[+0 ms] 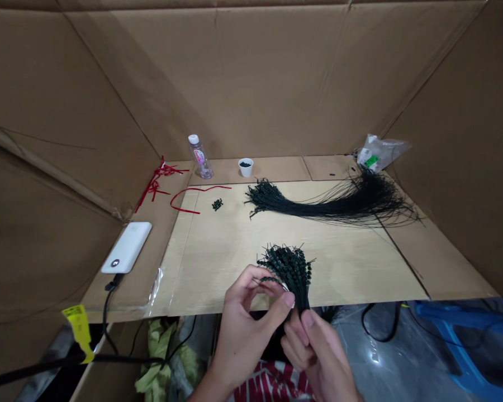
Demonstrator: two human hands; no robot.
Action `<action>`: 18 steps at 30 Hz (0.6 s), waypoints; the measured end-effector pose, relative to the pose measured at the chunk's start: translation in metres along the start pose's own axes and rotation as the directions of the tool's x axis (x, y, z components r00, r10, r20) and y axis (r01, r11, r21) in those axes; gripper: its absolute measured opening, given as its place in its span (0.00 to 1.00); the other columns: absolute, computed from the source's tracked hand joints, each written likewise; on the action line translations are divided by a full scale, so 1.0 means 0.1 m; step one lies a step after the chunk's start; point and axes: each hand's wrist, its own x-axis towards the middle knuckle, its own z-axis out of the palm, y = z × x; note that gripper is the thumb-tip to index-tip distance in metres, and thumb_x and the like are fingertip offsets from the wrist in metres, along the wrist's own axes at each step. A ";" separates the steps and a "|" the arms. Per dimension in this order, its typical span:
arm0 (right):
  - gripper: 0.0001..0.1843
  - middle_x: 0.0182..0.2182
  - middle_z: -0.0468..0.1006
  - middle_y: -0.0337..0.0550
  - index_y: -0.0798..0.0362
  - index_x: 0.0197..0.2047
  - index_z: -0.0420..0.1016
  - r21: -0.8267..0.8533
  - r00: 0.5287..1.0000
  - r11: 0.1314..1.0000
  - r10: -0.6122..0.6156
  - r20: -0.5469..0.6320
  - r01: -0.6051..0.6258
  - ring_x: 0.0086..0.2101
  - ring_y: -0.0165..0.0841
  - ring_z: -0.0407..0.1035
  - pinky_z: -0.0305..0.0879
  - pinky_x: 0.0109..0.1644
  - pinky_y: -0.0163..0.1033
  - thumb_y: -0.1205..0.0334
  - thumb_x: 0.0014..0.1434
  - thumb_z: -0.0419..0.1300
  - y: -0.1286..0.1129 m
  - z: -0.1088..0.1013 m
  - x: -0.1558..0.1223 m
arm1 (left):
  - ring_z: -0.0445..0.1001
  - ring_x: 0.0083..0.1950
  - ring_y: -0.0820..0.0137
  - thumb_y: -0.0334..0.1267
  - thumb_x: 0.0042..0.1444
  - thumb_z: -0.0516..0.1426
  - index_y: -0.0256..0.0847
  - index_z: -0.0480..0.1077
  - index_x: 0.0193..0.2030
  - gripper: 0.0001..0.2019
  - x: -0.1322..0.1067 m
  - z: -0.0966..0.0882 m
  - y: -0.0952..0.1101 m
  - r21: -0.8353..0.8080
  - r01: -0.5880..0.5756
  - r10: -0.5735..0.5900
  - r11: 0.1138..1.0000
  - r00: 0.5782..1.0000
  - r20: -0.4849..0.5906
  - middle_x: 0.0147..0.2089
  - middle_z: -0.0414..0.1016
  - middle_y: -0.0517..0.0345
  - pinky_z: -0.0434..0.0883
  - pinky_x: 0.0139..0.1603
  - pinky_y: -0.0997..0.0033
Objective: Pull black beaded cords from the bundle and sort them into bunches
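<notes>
**Head view.** A bundle of black beaded cords is held above the front edge of a pale board lying on the counter. The right hand grips the bundle's lower end, its fingers pressed together around the cords. The left hand is beside it, its thumb and curled fingers pinching a few strands at the bundle's side.

Landmark: white paper cup, holding dark beads. Left of the cup stands a clear plastic water bottle with a white cap; its pink label is too small to read. Nearer the hands and left of the cup lie loose dark beads and a red cord. A longer black cord bundle lies right of the cup. Farther right is a plastic bag with a green label, no writing legible. Far left of the cup lies a white power bank with a black cable.
</notes>
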 end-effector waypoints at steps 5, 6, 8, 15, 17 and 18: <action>0.36 0.21 0.49 0.25 0.49 0.26 0.61 -0.082 0.999 0.996 0.035 0.014 -0.033 0.22 0.25 0.40 0.36 0.28 0.38 0.28 0.62 0.70 -0.19 -0.06 0.00 | 0.78 0.50 0.67 0.37 0.63 0.69 0.48 0.66 0.51 0.17 0.03 -0.23 -0.10 0.183 -0.194 0.207 0.964 0.976 -0.059 0.49 0.77 0.59 0.76 0.53 0.66; 0.36 0.21 0.49 0.25 0.49 0.27 0.62 -0.109 0.999 0.993 0.039 0.021 -0.036 0.23 0.25 0.40 0.36 0.28 0.38 0.28 0.63 0.69 -0.23 -0.08 0.01 | 0.77 0.53 0.65 0.35 0.62 0.70 0.49 0.65 0.55 0.21 0.05 -0.28 -0.09 0.270 -0.281 0.309 0.921 0.949 -0.065 0.52 0.75 0.57 0.75 0.56 0.64; 0.34 0.22 0.50 0.25 0.50 0.28 0.63 -0.154 0.998 0.987 0.046 0.042 -0.039 0.23 0.25 0.40 0.36 0.27 0.38 0.30 0.66 0.68 -0.30 -0.14 0.02 | 0.74 0.59 0.62 0.32 0.60 0.70 0.48 0.66 0.60 0.25 0.11 -0.39 -0.03 0.454 -0.450 0.501 0.769 0.866 0.009 0.57 0.71 0.53 0.73 0.62 0.59; 0.31 0.22 0.50 0.26 0.51 0.30 0.65 -0.241 0.990 0.970 0.071 0.122 -0.040 0.23 0.25 0.42 0.38 0.26 0.37 0.35 0.71 0.65 -0.40 -0.28 0.07 | 0.72 0.61 0.58 0.29 0.62 0.71 0.45 0.74 0.56 0.19 0.25 -0.50 0.22 0.574 -0.750 0.664 0.329 0.616 0.424 0.55 0.76 0.52 0.72 0.64 0.56; 0.31 0.23 0.52 0.27 0.50 0.30 0.64 -0.277 0.986 0.960 0.091 0.141 -0.049 0.23 0.25 0.43 0.38 0.26 0.37 0.34 0.71 0.64 -0.42 -0.28 0.07 | 0.70 0.66 0.56 0.32 0.63 0.70 0.44 0.72 0.62 0.22 0.30 -0.48 0.25 0.560 -0.769 0.623 0.308 0.608 0.492 0.60 0.76 0.49 0.71 0.68 0.54; 0.32 0.23 0.53 0.27 0.50 0.30 0.63 -0.305 0.983 0.951 0.106 0.150 -0.056 0.24 0.25 0.44 0.39 0.26 0.37 0.33 0.71 0.63 -0.43 -0.27 0.07 | 0.67 0.69 0.55 0.34 0.65 0.70 0.43 0.70 0.66 0.25 0.34 -0.46 0.28 0.550 -0.781 0.585 0.296 0.604 0.542 0.63 0.75 0.47 0.69 0.70 0.53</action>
